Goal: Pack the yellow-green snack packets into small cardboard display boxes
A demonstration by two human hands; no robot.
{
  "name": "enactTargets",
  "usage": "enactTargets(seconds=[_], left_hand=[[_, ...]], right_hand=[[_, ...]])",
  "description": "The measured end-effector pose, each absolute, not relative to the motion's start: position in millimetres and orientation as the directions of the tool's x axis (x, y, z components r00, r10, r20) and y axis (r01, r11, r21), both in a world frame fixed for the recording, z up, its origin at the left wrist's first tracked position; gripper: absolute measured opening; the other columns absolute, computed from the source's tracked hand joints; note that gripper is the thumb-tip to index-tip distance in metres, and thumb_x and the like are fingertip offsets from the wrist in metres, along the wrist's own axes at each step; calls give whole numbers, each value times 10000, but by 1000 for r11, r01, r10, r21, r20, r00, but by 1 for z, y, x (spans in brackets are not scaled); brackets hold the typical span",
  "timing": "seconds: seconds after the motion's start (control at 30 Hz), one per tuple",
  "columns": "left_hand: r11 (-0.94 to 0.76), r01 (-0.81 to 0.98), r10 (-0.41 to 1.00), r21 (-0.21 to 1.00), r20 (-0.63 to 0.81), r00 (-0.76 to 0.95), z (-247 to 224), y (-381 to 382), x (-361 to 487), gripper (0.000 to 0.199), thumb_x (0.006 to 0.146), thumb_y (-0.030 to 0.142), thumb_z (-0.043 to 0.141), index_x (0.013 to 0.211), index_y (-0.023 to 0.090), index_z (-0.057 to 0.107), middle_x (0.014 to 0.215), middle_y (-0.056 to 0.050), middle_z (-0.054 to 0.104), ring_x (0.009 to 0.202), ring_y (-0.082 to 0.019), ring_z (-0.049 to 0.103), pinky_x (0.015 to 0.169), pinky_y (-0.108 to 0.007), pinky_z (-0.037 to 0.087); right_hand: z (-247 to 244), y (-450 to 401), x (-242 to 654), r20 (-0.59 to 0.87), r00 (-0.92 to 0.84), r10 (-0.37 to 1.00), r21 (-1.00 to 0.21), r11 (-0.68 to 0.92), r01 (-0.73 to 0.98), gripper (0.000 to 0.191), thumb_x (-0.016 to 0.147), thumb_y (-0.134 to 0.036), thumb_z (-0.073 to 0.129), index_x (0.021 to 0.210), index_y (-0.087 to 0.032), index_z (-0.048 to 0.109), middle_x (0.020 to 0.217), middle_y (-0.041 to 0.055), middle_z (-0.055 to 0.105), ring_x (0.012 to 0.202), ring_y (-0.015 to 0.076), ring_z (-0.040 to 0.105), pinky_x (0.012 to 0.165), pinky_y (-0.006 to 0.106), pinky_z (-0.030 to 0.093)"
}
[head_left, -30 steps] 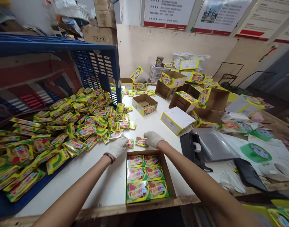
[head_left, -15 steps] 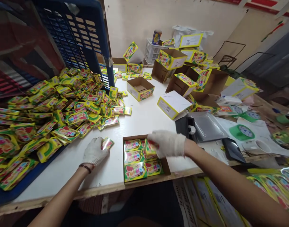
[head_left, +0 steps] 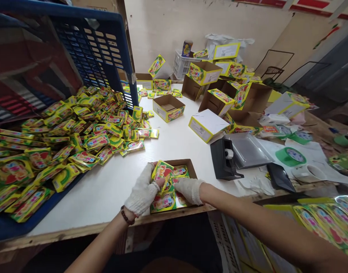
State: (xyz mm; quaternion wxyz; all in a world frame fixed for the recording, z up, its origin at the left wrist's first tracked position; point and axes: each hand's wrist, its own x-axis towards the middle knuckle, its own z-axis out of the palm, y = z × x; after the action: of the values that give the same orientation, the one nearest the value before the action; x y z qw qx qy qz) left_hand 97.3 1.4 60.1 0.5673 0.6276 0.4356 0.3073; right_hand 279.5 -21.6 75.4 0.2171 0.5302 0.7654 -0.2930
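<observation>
An open cardboard carton [head_left: 194, 172] stands at the table's front edge with several small yellow-green printed boxes [head_left: 164, 201] lying in it. My left hand [head_left: 144, 192], in a whitish knit glove, grips one small printed box [head_left: 161, 169] by its side, tilted over the carton's left part. My right hand [head_left: 190, 190], gloved likewise, reaches in from the right. Its fingers are bent and pressed together against the small boxes in the middle of the carton. Its fingertips are partly hidden, so what they pinch, if anything, cannot be made out.
A large heap of small boxes [head_left: 85, 140] spills from a tipped blue crate [head_left: 125, 49] on the left. An open carton [head_left: 168, 108] stands farther back. More cartons [head_left: 209, 125] are piled at the right, near a black tape dispenser [head_left: 221, 161] and green tape rolls [head_left: 292, 158].
My left hand has moved right, bringing its small box from the bare table to over the carton. My right hand has come lower and nearer inside the carton.
</observation>
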Motion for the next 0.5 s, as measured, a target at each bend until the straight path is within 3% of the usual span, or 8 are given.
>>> enactTargets(seconds=[0.1, 0.27, 0.33, 0.43, 0.5], left_hand=[[16, 192, 904, 981, -96, 416, 55, 2, 104, 460, 790, 307, 607, 1234, 217, 527, 1172, -64, 648, 1026, -228, 635, 880, -376, 529], [-81, 333, 920, 940, -58, 387, 59, 11, 112, 293, 807, 301, 575, 1084, 214, 616, 1062, -44, 679, 999, -213, 627, 904, -369, 499], [-72, 265, 934, 962, -28, 356, 62, 10, 121, 279, 807, 350, 589, 1048, 210, 604, 1037, -39, 676, 973, -202, 629, 882, -354, 505], [-12, 56, 947, 998, -7, 321, 66, 1, 138, 315, 803, 429, 608, 1017, 206, 550, 1004, -42, 667, 918, -186, 641, 820, -330, 528], [-7, 25, 942, 1000, -2, 336, 66, -2, 143, 296, 824, 445, 589, 992, 207, 537, 973, -42, 665, 885, -179, 647, 790, -320, 534]], right_hand=[[73, -28, 279, -589, -273, 760, -248, 151, 957, 333, 744, -131, 665, 1075, -169, 670, 1078, 124, 700, 969, 253, 669, 814, 305, 503], [96, -28, 302, -446, -123, 886, -292, -15, 956, 235, 854, -163, 560, 1084, -154, 607, 993, 114, 699, 908, 216, 653, 772, 296, 475], [103, -25, 311, -336, -24, 942, -459, -142, 877, 266, 895, -202, 517, 1154, -145, 534, 985, 101, 694, 887, 197, 640, 758, 296, 474], [103, -20, 316, -309, -10, 951, -759, -240, 605, 287, 882, -274, 550, 1131, -141, 496, 982, 75, 692, 827, 168, 634, 713, 275, 488], [100, -15, 318, -279, -43, 959, -813, -212, 542, 252, 878, -269, 537, 1091, -140, 502, 1037, 89, 682, 863, 168, 632, 727, 273, 496]])
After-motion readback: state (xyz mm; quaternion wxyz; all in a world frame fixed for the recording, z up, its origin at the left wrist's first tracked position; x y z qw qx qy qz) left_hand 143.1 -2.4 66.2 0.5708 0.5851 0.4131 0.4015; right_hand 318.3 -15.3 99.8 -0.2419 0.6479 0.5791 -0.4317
